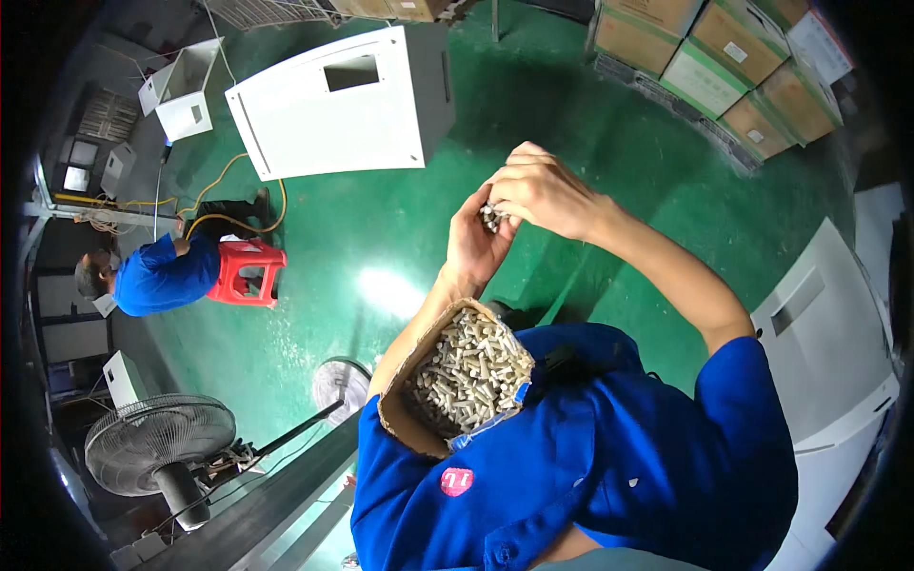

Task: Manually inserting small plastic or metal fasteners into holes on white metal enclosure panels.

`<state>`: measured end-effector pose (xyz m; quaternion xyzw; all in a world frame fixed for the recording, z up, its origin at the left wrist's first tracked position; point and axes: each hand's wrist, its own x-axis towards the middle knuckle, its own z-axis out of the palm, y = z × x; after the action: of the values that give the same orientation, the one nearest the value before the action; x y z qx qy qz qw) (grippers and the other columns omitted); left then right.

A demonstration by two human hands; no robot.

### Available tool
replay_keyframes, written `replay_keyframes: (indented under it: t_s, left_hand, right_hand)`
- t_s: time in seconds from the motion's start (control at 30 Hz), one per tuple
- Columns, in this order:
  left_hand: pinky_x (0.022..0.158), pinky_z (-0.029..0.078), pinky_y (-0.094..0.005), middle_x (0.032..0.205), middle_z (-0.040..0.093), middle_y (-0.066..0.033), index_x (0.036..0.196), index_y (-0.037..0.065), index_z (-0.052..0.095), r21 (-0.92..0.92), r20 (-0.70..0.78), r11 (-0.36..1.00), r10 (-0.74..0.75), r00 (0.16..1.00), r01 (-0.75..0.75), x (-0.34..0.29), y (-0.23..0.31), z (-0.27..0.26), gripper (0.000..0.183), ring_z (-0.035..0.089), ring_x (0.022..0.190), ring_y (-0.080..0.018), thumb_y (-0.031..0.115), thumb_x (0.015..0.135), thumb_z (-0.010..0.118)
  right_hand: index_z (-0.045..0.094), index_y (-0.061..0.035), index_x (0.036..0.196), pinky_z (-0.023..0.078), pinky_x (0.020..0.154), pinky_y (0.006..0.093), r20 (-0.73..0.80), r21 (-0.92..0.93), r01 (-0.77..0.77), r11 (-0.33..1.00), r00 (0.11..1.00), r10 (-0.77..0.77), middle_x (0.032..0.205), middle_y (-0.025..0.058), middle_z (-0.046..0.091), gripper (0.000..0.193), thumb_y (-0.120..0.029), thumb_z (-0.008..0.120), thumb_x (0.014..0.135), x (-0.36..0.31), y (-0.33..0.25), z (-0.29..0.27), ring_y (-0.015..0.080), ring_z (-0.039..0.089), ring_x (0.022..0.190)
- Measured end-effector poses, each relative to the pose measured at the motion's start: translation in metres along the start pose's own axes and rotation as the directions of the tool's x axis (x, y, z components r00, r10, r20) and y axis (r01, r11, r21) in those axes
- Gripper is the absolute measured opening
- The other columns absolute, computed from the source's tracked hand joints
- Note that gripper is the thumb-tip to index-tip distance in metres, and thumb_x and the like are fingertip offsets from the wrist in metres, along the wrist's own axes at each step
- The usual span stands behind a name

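Note:
My left hand point(473, 246) is cupped around a small handful of short, pale cylindrical pieces point(491, 218). Over it bends my right hand point(545, 194), its fingers curled together at the handful; what the fingertips pinch, if anything, is hidden. Both hands are held out ahead of my body, above the green floor. An open cardboard box point(392, 411) rests against my chest in the crook of my left arm. Many loose pale pieces point(471, 371) of the same sort fill it, off-white to tan.
A large white panelled cabinet point(324, 119) with a rectangular cutout stands ahead. Another white panel point(819, 314) is at my right. Cartons point(733, 57) are stacked far right. At left, a person in blue point(167, 271) sits on a red stool point(249, 271), near a pedestal fan point(162, 443).

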<state>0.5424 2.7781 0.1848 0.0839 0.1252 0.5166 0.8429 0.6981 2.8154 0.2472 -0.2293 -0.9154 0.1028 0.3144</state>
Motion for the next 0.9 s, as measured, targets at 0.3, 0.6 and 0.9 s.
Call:
replay_keyframes:
  t_s: [0.3, 0.6, 0.9]
  left_hand:
    - [0.057, 0.043, -0.0208, 0.099, 0.056, -0.0136, 0.117, -0.006, 0.049, 0.103, -0.316, 0.973, 0.23, 0.92, -0.208, -0.025, 0.064, 0.015, 0.026, 0.049, 0.071, -0.0132, 0.006, 0.096, 0.042]
    - [0.041, 0.027, -0.0161, 0.081, 0.051, -0.0031, 0.117, -0.001, 0.052, 0.265, -0.3, 0.914, 0.38, 0.875, -0.306, -0.025, 0.095, 0.032, 0.026, 0.036, 0.055, -0.0047, 0.011, 0.095, 0.047]
    - [0.044, 0.027, -0.0168, 0.088, 0.056, -0.0074, 0.114, -0.001, 0.054, 0.385, -0.415, 0.876, 0.445, 0.794, -0.29, -0.001, 0.097, 0.051, 0.027, 0.038, 0.059, -0.0066, 0.015, 0.093, 0.047]
  right_hand:
    - [0.066, -0.0017, 0.084, 0.049, 0.068, 0.0227, -0.143, 0.692, -0.31, 0.652, 0.826, 0.545, 0.079, 0.0017, 0.067, 0.007, -0.004, 0.068, 0.078, 0.084, 0.094, 0.021, 0.0062, 0.06, 0.074]
    - [0.067, -0.0017, 0.078, 0.051, 0.064, 0.0223, -0.376, 0.792, -0.206, 0.575, 0.578, 0.724, 0.075, 0.0046, 0.069, 0.007, -0.005, 0.072, 0.074, 0.172, 0.248, 0.085, 0.0095, 0.064, 0.068]
    - [0.066, -0.001, 0.078, 0.05, 0.065, 0.0237, -0.347, 0.819, -0.132, 0.558, 0.662, 0.665, 0.077, 0.0038, 0.068, 0.006, -0.003, 0.07, 0.074, 0.19, 0.253, 0.096, 0.0097, 0.063, 0.07]
